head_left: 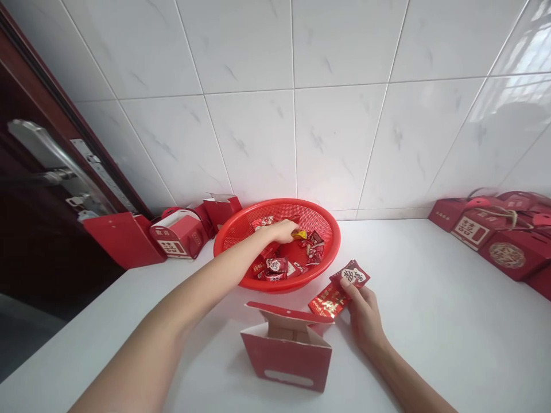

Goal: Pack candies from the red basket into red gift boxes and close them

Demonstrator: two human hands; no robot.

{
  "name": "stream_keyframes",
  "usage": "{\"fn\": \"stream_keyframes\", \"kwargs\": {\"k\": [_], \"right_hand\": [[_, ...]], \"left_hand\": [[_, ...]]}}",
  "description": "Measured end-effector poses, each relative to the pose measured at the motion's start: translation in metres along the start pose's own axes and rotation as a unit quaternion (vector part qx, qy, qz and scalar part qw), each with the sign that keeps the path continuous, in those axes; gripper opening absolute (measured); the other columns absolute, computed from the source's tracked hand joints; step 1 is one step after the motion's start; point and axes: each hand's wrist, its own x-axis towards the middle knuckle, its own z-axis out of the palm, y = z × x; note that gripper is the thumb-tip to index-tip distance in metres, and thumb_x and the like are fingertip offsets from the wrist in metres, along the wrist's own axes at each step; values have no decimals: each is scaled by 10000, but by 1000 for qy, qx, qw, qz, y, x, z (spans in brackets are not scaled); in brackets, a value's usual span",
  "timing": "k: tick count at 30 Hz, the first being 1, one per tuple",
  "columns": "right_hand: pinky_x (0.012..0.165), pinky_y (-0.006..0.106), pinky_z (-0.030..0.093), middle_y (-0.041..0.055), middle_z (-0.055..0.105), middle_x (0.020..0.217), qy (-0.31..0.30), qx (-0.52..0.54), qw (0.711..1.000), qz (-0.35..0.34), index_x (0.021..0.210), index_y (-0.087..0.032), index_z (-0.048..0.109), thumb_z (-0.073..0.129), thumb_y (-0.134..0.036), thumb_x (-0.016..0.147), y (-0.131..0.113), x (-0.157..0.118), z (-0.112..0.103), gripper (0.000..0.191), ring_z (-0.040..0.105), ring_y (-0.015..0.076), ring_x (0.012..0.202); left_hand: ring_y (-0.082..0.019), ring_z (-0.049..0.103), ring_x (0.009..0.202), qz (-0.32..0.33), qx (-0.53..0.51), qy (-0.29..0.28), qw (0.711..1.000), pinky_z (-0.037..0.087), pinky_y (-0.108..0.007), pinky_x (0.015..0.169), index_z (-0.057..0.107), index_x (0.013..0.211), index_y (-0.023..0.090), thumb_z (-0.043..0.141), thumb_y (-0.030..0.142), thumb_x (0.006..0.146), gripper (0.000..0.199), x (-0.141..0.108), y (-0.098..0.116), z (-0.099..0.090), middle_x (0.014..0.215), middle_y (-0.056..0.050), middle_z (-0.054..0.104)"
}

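Observation:
A red mesh basket (331, 235) holds several wrapped sweets in red and dark red. My left hand (284, 231) reaches into it, fingers closed at a small yellow packet (300, 234). To the right of the basket, my right hand (364, 307) grips red packets between thumb and fingers: a dark red one with white lettering (355, 274) over a shiny red and gold one (329, 300). An open red box (288, 355) stands upright in front of the basket, its top flaps spread and part of its inside showing.
Red boxes (181, 232) stand left of the basket, by a dark door with a metal handle (64, 160). More closed red boxes (508, 252) are grouped at the right. A tiled wall (249, 143) rises behind the white table (430, 321).

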Motion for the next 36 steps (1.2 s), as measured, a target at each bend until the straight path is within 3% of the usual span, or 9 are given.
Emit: {"fn": "stream_keyframes", "kwargs": {"k": [4,11,17,23,26,30,33,36], "right_hand": [[691,343,564,91,761,742,10,22,1000,11,774,-156,800,892,-586,641,-5,-2,3,460,710,261,719],[539,274,508,53,716,632,13,38,998,38,655,-157,762,943,-533,567,-7,-2,4,427,622,169,548],[521,278,495,38,687,595,21,32,999,38,659,-163,771,965,-476,543,-5,-1,2,386,591,160,534],[613,304,545,47,750,724,24,33,999,32,718,-184,796,981,-416,531,-6,2,3,351,643,184,638],[643,312,554,49,766,765,21,35,999,29,755,-191,802,979,-399,540,-5,3,2,347,661,196,678],[687,325,565,54,783,837,9,33,999,16,872,-202,792,967,-377,585,-5,2,1,379,691,221,748],[712,343,574,62,789,917,3,32,999,3,1012,-216,759,952,-376,619,-7,1,1,466,709,247,808],[723,362,579,66,784,934,10,21,1000,-6,1042,-219,725,950,-392,613,-8,1,1,515,713,272,842]], "left_hand": [[-245,667,1084,2,44,-21,999,541,-451,950,660,1206,159,663,377,954,333,2,6,3,1227,-108,683],[-262,626,1227,20,94,-29,995,512,-295,941,607,1354,274,686,255,873,488,-6,20,1,1380,-91,624],[-263,682,1050,-21,129,-55,990,554,-373,873,720,1066,169,712,291,888,215,-11,35,-5,1215,-127,684],[-198,678,944,-20,111,-75,991,578,-385,837,686,1019,139,686,305,947,181,-10,35,-3,1082,-70,700],[-199,688,910,4,79,-71,994,555,-320,800,713,939,153,701,199,881,76,-7,29,-5,1023,-64,729],[-179,702,866,36,22,-82,996,512,-233,724,754,973,233,683,221,816,173,-7,23,-18,989,-7,767],[-183,704,799,44,2,-134,990,510,-230,672,779,979,283,769,366,734,259,-10,26,-23,936,25,782],[-204,688,688,31,18,-200,979,502,-249,596,799,840,287,898,372,525,341,-15,36,-16,781,26,771]]}}
